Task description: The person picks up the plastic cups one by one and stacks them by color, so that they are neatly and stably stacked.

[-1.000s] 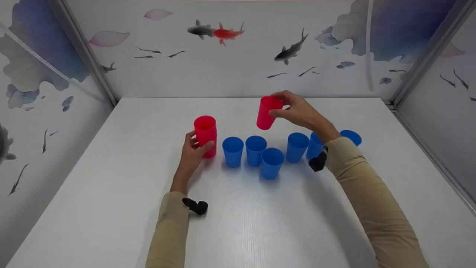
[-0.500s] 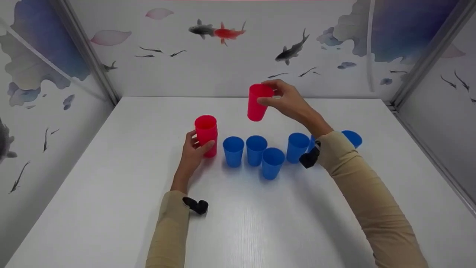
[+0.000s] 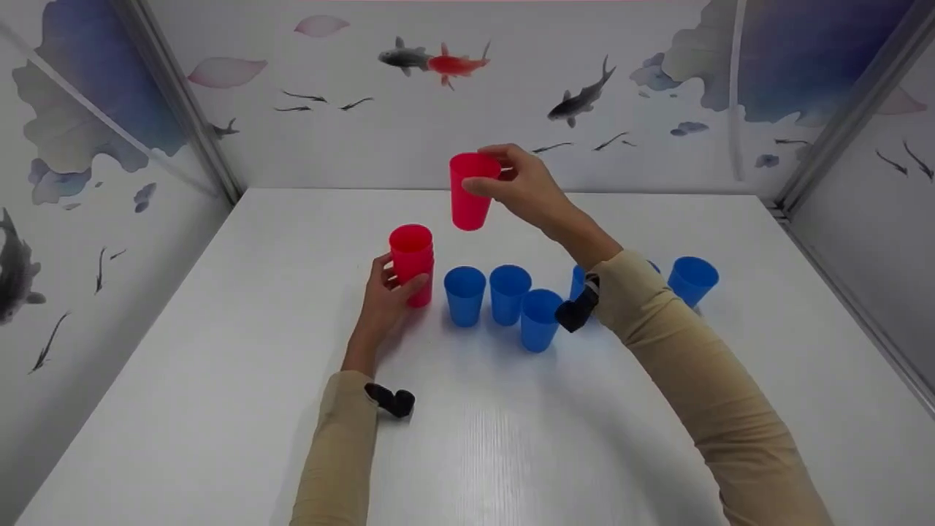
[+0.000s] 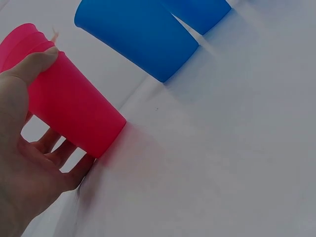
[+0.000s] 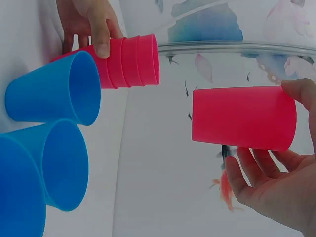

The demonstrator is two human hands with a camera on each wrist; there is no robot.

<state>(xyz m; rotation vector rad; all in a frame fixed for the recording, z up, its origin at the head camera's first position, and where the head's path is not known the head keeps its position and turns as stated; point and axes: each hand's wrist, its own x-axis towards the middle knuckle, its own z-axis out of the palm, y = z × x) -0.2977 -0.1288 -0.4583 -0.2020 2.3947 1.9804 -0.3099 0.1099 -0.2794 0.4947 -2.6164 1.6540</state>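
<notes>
My left hand (image 3: pixel 387 296) grips a stack of nested red cups (image 3: pixel 411 256) standing upright on the table. In the left wrist view its thumb lies across the cups near their rims, with the fingers round the far side. Above the table, my right hand (image 3: pixel 529 186) holds a single red cup (image 3: pixel 470 197) near its rim, thumb on the near side. That cup hangs upright, higher than the stack and to its right, apart from it. The right wrist view shows several rims in the stack (image 5: pixel 131 61).
Right of the stack stand blue cups, among them a left one (image 3: pixel 464 298), a middle one (image 3: pixel 509 296) and a nearer one (image 3: pixel 540 321). More blue cups are partly hidden by my right forearm; one (image 3: pixel 692 279) shows at the right. A printed wall (image 3: pixel 329 146) bounds the white table (image 3: pixel 219 409).
My right hand has carried the single red cup left and upward, closer to the stack. The left hand has stayed on the stack. The head view has shifted slightly.
</notes>
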